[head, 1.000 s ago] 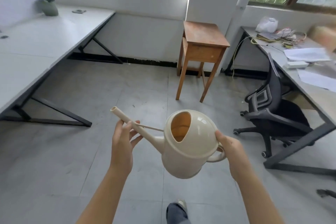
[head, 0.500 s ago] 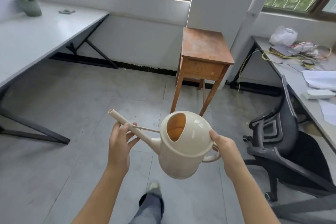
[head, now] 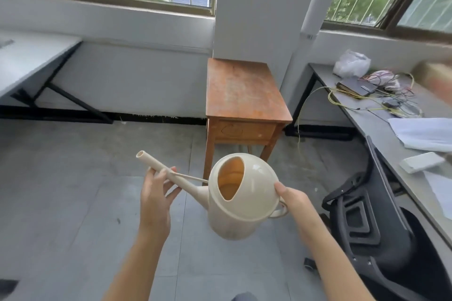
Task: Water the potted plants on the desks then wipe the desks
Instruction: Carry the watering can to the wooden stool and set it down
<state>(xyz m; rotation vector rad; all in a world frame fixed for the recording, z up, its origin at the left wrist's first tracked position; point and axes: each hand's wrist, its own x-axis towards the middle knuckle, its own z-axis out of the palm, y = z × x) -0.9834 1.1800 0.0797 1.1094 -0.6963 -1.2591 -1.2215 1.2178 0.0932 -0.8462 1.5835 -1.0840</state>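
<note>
**On the office floor (head: 61,190), a watering can (head: 242,203) carried two-handed**

Head camera: the right hand (head: 293,199) grips the handle (head: 280,213), thumb against its top, bearing the weight. The left hand (head: 155,200) pinches the spout (head: 150,160), seemingly to steady it. A wooden table (head: 242,90) stands beyond. No potted plant shows, and water inside is hard to confirm.

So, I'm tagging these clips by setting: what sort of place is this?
Probably an office: a white desk and a grey desk along windowed walls, a black swivel chair, and papers and cables on the grey desk.
</note>
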